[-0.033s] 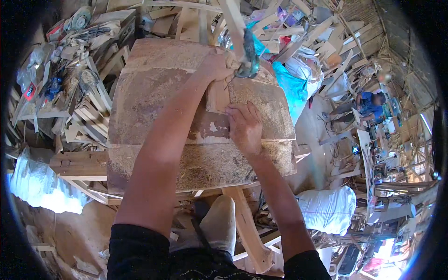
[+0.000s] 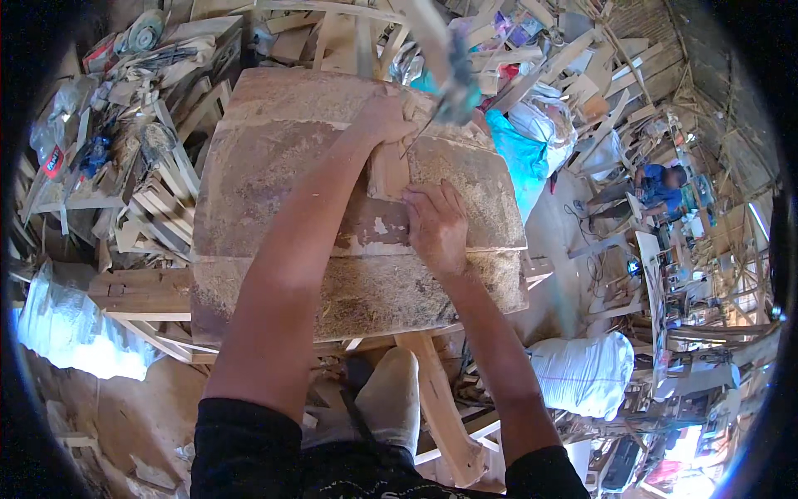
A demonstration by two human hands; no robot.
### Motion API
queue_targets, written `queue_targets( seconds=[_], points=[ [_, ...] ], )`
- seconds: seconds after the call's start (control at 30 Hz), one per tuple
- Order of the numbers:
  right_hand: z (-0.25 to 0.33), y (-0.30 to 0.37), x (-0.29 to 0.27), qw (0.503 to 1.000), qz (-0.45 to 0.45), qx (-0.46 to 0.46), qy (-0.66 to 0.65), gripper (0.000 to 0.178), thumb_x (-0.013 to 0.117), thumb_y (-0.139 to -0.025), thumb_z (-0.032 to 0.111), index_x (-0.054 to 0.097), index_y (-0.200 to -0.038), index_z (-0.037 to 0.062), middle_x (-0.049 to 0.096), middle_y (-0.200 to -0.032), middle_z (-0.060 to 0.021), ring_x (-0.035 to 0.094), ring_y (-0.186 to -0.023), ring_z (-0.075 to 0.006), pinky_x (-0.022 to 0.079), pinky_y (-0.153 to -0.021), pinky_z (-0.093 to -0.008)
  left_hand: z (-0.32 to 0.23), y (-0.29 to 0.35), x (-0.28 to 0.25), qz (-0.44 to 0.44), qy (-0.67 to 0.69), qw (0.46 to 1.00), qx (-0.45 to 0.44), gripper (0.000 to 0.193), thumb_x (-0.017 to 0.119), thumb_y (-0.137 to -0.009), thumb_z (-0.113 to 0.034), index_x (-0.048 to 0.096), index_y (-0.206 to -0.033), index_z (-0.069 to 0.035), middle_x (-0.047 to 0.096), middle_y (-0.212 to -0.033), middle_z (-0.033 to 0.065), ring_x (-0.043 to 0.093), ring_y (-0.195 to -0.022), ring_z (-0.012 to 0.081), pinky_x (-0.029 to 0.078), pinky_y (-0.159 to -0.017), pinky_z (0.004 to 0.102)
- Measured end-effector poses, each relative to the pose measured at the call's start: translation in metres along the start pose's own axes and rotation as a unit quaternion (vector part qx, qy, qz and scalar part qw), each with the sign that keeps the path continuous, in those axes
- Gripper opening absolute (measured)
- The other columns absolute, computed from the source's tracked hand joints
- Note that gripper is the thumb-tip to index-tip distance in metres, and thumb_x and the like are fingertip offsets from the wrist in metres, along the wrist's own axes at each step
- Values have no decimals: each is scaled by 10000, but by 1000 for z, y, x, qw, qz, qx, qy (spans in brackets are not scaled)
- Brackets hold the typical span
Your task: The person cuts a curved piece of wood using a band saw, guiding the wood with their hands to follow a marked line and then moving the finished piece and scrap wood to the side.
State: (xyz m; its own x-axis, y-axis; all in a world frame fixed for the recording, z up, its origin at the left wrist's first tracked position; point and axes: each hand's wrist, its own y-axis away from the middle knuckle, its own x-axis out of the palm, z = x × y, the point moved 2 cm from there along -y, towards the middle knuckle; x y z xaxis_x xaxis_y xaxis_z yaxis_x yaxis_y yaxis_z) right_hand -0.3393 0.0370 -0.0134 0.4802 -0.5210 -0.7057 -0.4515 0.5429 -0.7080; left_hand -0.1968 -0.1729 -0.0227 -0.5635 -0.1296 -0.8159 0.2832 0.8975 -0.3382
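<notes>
A small block of pale wood [image 2: 387, 175] lies on a dusty brown plank worktop [image 2: 274, 183]. My left hand [image 2: 384, 123] grips its far part, with the fingertips mostly hidden. At its near right corner, my right hand [image 2: 438, 223] holds it with bent fingers. Close to the block's right side a thin dark blade [image 2: 420, 135] slants down from the wrapped, blue-green end [image 2: 460, 83] of a wooden arm [image 2: 428, 33]. That end is smeared by motion.
Wood offcuts [image 2: 170, 179] are heaped on the left, with more scraps at the far right. A turquoise bag [image 2: 511, 154] and a white sack [image 2: 584, 374] stand to the right. Further right, another person [image 2: 661, 187] sits low. Sawdust covers the worktop's near part.
The wooden arm's wrapped end has swung up and to the right, showing more of the blade. My hands and the block look unmoved.
</notes>
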Motion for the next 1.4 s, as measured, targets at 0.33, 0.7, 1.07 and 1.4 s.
queue_targets(
  seconds=[0.33, 0.7, 1.07, 1.4],
  points=[
    [-3, -3, 4, 1000, -6, -1, 2, 207, 730, -806, -19, 723, -1002, 45, 710, -1051, -92, 671, -976, -345, 525, -995, -502, 1, -2, -6, 35, 38, 999, -8, 732, 708, -835, -440, 555, -1434, -49, 687, -1274, 271, 519, -1353, 472, 437, -1137, 517],
    [-1, -6, 6, 1000, -8, 11, 12, 193, 738, -826, -3, 726, -1007, 63, 714, -1053, -82, 674, -996, -345, 523, -1007, -505, 4, -11, -4, 71, 3, 997, -29, 828, 710, -842, -442, 470, -1542, -72, 625, -1385, 290, 481, -1401, 460, 419, -1166, 504],
    [1, -13, 5, 1000, -5, 21, 5, 210, 733, -802, -27, 718, -991, 63, 716, -1038, -68, 659, -955, -342, 530, -940, -454, 18, -17, 9, -24, -7, 1000, 8, 760, 694, -873, -429, 505, -1505, -52, 667, -1277, 299, 612, -1223, 476, 488, -1087, 495],
    [-6, -7, 13, 1000, 13, 27, 6, 271, 713, -784, 29, 724, -1050, 81, 689, -1134, -56, 633, -1057, -328, 475, -1055, -495, 7, -13, -9, 42, -5, 999, -21, 803, 697, -842, -477, 503, -1515, -83, 645, -1348, 286, 533, -1329, 481, 454, -1134, 494]
  ],
)
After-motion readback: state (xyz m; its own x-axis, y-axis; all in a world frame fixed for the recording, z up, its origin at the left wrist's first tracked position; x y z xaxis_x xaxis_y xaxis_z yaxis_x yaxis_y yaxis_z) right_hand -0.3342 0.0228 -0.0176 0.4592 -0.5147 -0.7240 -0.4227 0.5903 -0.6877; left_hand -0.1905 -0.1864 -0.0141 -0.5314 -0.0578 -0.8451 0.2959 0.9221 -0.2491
